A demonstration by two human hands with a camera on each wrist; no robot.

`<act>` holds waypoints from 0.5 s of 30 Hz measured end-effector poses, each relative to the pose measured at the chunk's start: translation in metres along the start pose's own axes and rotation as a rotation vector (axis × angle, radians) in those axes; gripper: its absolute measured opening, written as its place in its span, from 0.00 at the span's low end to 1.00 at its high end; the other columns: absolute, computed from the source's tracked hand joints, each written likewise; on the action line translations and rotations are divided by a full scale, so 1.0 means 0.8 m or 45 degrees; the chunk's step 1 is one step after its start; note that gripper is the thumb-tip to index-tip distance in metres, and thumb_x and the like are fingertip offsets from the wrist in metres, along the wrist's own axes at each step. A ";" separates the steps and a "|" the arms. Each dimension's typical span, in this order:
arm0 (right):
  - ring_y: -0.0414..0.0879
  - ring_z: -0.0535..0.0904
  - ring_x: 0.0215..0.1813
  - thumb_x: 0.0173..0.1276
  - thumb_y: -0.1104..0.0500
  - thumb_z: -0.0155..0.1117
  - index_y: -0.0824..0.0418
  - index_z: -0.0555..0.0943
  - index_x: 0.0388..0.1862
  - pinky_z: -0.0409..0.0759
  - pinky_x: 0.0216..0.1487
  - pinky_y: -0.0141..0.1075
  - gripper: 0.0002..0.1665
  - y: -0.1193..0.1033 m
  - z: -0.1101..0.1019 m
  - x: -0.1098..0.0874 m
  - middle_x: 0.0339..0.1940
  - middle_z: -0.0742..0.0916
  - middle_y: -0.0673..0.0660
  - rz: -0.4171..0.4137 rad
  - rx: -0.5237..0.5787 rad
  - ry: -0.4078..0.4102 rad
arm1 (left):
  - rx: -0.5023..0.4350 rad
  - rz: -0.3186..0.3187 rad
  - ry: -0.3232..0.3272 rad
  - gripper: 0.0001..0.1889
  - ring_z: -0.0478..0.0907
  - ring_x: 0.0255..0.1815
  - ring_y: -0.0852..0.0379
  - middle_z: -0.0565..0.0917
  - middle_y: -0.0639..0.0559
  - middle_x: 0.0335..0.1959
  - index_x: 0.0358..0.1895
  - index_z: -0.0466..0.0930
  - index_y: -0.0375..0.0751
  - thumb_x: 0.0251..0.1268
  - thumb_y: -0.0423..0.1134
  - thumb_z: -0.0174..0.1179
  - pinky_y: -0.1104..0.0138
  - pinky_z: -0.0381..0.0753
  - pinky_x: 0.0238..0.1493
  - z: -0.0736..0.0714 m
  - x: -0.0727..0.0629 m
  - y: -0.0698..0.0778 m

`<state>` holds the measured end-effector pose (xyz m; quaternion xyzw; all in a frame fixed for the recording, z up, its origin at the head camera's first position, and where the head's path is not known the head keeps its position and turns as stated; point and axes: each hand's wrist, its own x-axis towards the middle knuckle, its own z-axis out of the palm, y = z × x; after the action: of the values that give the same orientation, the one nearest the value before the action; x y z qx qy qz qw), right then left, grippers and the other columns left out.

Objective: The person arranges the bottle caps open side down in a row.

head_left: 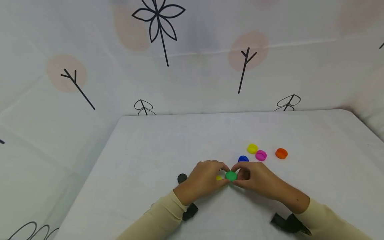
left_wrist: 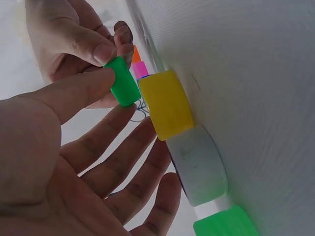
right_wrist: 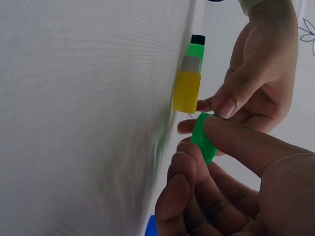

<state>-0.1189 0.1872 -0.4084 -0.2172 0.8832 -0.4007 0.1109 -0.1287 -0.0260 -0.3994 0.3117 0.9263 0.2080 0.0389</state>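
Both hands meet at a small green bottle cap [head_left: 231,176], held just over the table with its flat round face up. My left hand [head_left: 205,178] pinches one side of it between thumb and index finger, the other fingers spread loosely below in the left wrist view. From the opposite side, my right hand [head_left: 259,178] grips it by thumb and fingers. Close beside the left fingers stands a yellow cap [left_wrist: 167,105], mostly hidden by that hand in the head view. It heads a row with a whitish-grey cap [left_wrist: 198,164] and another green cap [left_wrist: 226,223].
A black cap [head_left: 182,178] lies left of the left hand, at the row's far end. Beyond the right hand are a blue cap [head_left: 243,158], a yellow one, a pink cap [head_left: 261,155] and an orange cap [head_left: 281,153]. Patterned cloth [head_left: 198,80] hangs behind the white table [head_left: 144,140].
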 end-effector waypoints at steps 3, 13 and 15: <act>0.34 0.79 0.30 0.60 0.58 0.76 0.58 0.84 0.45 0.80 0.33 0.28 0.15 0.000 0.000 0.001 0.26 0.84 0.43 0.019 0.005 -0.031 | 0.010 -0.014 -0.035 0.13 0.83 0.49 0.63 0.89 0.62 0.46 0.48 0.87 0.50 0.63 0.49 0.69 0.65 0.79 0.52 0.001 0.001 0.001; 0.34 0.77 0.29 0.61 0.58 0.75 0.60 0.83 0.46 0.78 0.32 0.28 0.16 0.008 0.002 0.003 0.24 0.82 0.43 0.052 -0.023 -0.102 | 0.110 0.027 -0.102 0.14 0.82 0.48 0.59 0.89 0.59 0.47 0.48 0.88 0.52 0.63 0.51 0.69 0.68 0.79 0.48 0.003 -0.001 0.003; 0.35 0.76 0.28 0.61 0.58 0.75 0.61 0.83 0.46 0.78 0.32 0.28 0.16 0.008 0.003 0.003 0.24 0.82 0.44 0.052 -0.020 -0.112 | 0.123 0.032 -0.110 0.14 0.82 0.49 0.58 0.88 0.59 0.49 0.48 0.88 0.52 0.63 0.51 0.69 0.67 0.79 0.48 0.003 -0.001 0.003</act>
<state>-0.1224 0.1885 -0.4148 -0.2173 0.8848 -0.3816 0.1561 -0.1258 -0.0241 -0.4002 0.3334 0.9288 0.1500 0.0611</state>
